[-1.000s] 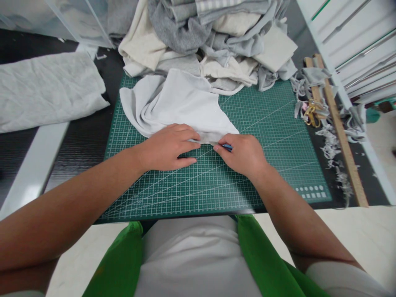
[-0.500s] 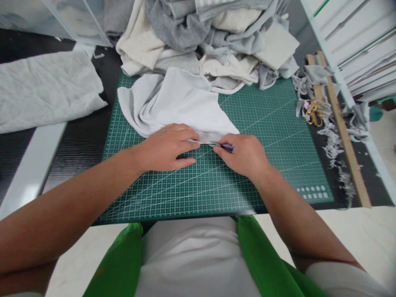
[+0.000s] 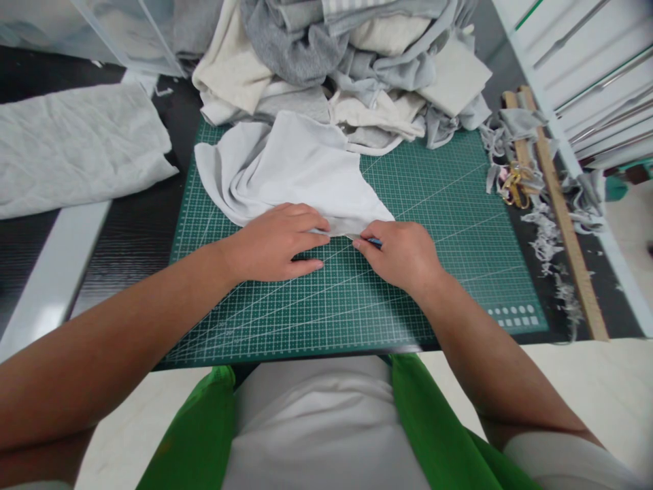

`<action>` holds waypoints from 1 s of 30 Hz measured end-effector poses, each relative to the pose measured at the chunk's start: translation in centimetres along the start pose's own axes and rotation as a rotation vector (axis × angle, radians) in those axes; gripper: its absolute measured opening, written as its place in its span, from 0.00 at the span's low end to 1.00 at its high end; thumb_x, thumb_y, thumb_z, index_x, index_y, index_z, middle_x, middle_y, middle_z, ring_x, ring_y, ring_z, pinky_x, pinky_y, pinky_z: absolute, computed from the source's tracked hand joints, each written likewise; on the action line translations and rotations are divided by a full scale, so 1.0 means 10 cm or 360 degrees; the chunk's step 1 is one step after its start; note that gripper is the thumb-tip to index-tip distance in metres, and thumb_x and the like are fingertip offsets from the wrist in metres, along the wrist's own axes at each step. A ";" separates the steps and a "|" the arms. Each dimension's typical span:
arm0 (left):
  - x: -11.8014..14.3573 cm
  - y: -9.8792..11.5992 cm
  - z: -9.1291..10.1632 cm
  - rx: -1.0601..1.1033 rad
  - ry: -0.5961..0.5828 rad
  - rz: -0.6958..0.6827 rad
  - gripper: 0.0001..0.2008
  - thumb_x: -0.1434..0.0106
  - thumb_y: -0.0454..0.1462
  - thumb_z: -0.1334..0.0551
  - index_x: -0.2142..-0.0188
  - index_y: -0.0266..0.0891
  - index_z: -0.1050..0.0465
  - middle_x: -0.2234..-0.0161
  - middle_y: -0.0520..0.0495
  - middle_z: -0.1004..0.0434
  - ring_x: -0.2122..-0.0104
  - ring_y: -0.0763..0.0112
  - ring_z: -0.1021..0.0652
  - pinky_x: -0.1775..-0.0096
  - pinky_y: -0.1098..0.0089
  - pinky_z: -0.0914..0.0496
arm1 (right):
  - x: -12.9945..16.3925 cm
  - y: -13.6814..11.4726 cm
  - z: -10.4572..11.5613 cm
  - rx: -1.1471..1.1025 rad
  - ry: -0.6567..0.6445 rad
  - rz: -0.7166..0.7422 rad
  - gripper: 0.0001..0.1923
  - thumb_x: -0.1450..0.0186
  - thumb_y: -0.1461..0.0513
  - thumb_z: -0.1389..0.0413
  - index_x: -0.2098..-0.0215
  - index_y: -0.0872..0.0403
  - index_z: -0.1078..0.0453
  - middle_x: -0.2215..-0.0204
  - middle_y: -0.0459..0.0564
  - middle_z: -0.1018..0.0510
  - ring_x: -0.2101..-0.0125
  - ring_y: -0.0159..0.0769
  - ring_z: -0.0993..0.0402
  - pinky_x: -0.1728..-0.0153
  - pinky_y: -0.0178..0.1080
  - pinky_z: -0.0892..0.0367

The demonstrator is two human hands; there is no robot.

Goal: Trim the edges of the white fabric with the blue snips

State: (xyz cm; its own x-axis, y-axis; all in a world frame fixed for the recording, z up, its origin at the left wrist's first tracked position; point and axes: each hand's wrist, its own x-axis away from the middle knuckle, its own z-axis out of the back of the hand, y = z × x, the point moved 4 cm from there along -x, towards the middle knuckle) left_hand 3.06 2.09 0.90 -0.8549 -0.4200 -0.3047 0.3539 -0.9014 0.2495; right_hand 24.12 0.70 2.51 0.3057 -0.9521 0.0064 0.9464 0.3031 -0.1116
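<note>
Green mat (image 3: 286,309): lies under both hands, its near edge along the table edge, grid lines showing
Right hand (image 3: 400,253): closed, thumb and finger pinched round a small blue tool (image 3: 376,241), whose tip is too small to make out; the fingertips sit at the cloth's near edge
Left hand (image 3: 283,241): fingers laid fairly flat on the near edge of the cloth, thumb spread apart over the mat; I cannot tell whether the fingertips also grip the edge
White cloth (image 3: 306,163): on the mat, just beyond the hands, smooth towards the right and rucked into soft folds at the left
Weight and feel: probably light, limp and soft, with little risk of breaking; the smooth face may slide on the mat, and the loose folds would likely drag or bunch under a sideways pull
Best hold: flat fingers pressing near the edge, close to the tool, rather than a pull on the far folds
Right side: wooden sticks (image 3: 564,224), gold scissors (image 3: 517,190) and grey scraps (image 3: 541,228)
Far side: heaped cloths (image 3: 300,58), just behind the white cloth
</note>
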 end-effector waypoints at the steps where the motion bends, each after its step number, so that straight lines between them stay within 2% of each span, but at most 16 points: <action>1: 0.00 0.00 0.00 -0.0002 0.0005 -0.0004 0.18 0.30 0.45 0.37 0.48 0.36 0.22 0.45 0.37 0.22 0.46 0.53 0.23 0.44 0.51 0.28 | 0.00 0.00 0.00 0.0005 -0.0005 0.0005 0.13 0.30 0.53 0.44 0.63 0.50 0.20 0.67 0.50 0.14 0.68 0.42 0.21 0.69 0.41 0.41; 11: -0.01 0.00 0.00 0.0021 0.0002 0.0009 0.17 0.30 0.45 0.37 0.49 0.37 0.22 0.46 0.37 0.22 0.46 0.53 0.23 0.44 0.51 0.28 | 0.00 0.08 -0.02 -0.0287 0.0083 -0.0059 0.11 0.33 0.53 0.40 0.64 0.50 0.20 0.67 0.49 0.14 0.67 0.42 0.19 0.65 0.41 0.34; 19: -0.01 0.00 0.00 -0.0007 0.0010 -0.0002 0.17 0.30 0.46 0.37 0.48 0.38 0.22 0.45 0.39 0.22 0.46 0.54 0.22 0.44 0.52 0.28 | 0.01 -0.04 -0.02 -0.0162 0.0034 -0.0003 0.12 0.31 0.53 0.42 0.62 0.50 0.20 0.66 0.50 0.14 0.66 0.43 0.19 0.65 0.42 0.35; 24: 0.00 0.00 0.00 -0.0018 0.0021 -0.0024 0.18 0.30 0.45 0.37 0.48 0.35 0.22 0.45 0.37 0.22 0.46 0.51 0.23 0.44 0.50 0.27 | 0.01 -0.04 -0.02 -0.0142 0.0034 0.0009 0.13 0.31 0.53 0.42 0.61 0.51 0.20 0.65 0.51 0.14 0.65 0.44 0.19 0.64 0.42 0.35; 30: 0.00 0.00 0.00 -0.0024 0.0013 0.0002 0.18 0.30 0.45 0.37 0.48 0.37 0.22 0.45 0.39 0.22 0.46 0.52 0.23 0.43 0.51 0.27 | 0.01 -0.05 -0.01 -0.0122 0.0017 -0.0004 0.14 0.30 0.52 0.44 0.62 0.50 0.20 0.65 0.50 0.13 0.65 0.44 0.19 0.65 0.42 0.36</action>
State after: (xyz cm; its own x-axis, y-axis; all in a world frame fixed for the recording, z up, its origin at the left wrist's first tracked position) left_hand 3.05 2.09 0.87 -0.8513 -0.4221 -0.3116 0.3609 -0.9022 0.2362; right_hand 23.68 0.46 2.45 0.3016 -0.9534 -0.0040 0.9363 0.2969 -0.1874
